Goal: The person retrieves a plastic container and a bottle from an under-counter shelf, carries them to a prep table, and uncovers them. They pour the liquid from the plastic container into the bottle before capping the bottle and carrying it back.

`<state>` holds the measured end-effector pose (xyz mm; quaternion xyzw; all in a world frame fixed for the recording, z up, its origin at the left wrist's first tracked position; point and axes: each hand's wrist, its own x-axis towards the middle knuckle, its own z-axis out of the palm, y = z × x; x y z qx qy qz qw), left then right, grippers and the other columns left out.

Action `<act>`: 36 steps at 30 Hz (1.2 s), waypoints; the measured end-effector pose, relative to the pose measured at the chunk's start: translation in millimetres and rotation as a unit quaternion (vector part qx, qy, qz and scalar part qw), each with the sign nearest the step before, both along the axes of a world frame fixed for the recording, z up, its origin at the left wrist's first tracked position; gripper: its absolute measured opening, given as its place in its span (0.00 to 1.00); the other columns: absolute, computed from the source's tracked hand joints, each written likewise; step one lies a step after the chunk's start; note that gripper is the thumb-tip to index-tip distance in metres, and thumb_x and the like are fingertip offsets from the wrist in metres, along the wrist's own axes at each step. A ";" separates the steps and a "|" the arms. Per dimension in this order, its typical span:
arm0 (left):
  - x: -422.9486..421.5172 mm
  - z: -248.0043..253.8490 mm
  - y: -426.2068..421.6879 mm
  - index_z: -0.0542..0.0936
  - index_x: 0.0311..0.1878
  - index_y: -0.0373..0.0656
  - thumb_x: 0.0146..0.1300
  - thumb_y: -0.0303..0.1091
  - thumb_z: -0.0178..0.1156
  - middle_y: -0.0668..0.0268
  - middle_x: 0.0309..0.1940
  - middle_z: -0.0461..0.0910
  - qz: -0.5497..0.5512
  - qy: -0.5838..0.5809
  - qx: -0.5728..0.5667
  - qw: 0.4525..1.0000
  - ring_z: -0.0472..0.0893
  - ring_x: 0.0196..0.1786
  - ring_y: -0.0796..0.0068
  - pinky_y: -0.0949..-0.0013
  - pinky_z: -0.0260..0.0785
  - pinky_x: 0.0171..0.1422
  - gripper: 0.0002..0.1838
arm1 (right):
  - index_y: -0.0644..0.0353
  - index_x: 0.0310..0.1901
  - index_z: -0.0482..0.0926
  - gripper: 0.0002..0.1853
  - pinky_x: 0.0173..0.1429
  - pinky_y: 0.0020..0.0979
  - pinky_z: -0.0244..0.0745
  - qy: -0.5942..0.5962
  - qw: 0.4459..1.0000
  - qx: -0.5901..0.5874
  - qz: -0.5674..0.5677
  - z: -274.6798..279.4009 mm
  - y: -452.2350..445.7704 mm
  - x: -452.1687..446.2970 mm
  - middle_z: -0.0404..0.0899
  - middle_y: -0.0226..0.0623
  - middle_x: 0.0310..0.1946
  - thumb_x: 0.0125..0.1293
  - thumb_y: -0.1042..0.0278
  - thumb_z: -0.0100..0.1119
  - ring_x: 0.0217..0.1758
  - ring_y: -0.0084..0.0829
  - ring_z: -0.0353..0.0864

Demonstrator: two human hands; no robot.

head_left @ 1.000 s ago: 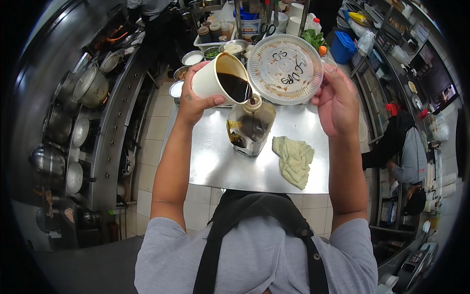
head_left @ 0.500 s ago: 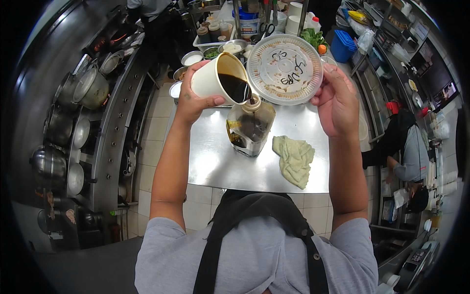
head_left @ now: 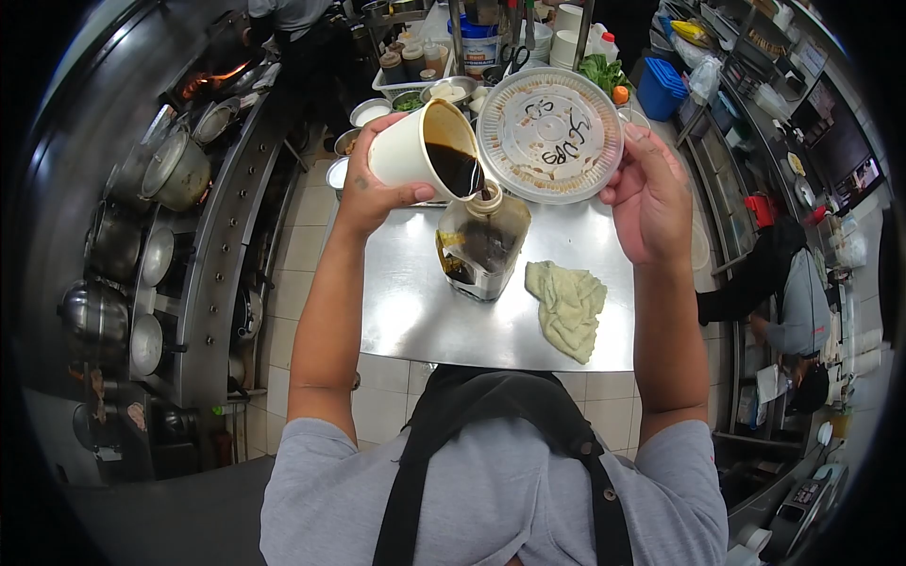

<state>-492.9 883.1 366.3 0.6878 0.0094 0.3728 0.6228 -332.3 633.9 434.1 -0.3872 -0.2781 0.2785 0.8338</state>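
My left hand point(head_left: 370, 184) is wrapped round a white tub point(head_left: 401, 158), tipped to the right, with dark brown liquid point(head_left: 453, 170) inside. A thin dark stream runs from its lip into the neck of a clear plastic bottle point(head_left: 497, 236), which stands upright on the steel table point(head_left: 406, 302) and looks stained dark inside. Pinched by its edge in my right hand point(head_left: 651, 193) is a round clear lid point(head_left: 550, 137), marked with black handwriting and spotted brown. A crumpled pale green cloth point(head_left: 568, 307) lies to the right of the bottle.
Behind the bottle are small bowls point(head_left: 370, 112), a basket of sauce bottles point(head_left: 412, 62) and leafy greens point(head_left: 601, 74). A stove with pots point(head_left: 176, 170) lines the left, where a person point(head_left: 307, 57) stands. Another person point(head_left: 797, 292) is at the right shelves. A blue bin point(head_left: 662, 90) stands back right.
My hands, tub, lid and bottle hold almost the same places while the liquid keeps pouring. A flame has flared on the back left stove. The person at right has shifted slightly.
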 end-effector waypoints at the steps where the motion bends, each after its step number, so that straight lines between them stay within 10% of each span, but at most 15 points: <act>1: 0.2 0.6 -0.1 0.65 0.61 0.39 0.30 0.38 0.81 0.60 0.51 0.74 -0.001 0.000 0.001 1.000 0.76 0.54 0.68 0.64 0.71 0.60 0.51 | 0.63 0.43 0.72 0.08 0.28 0.22 0.68 -0.001 1.000 0.000 0.000 0.0 -0.1 0.0 0.74 0.31 0.29 0.69 0.67 0.51 0.26 0.20 0.71; 36: 1.2 15.4 -0.5 0.65 0.60 0.40 0.30 0.36 0.81 0.60 0.52 0.74 -0.005 0.052 0.070 0.996 0.75 0.56 0.67 0.64 0.69 0.62 0.50 | 0.61 0.43 0.72 0.08 0.28 0.22 0.67 0.011 1.000 -0.004 -0.005 0.0 -3.6 0.4 0.73 0.30 0.28 0.69 0.67 0.52 0.26 0.19 0.71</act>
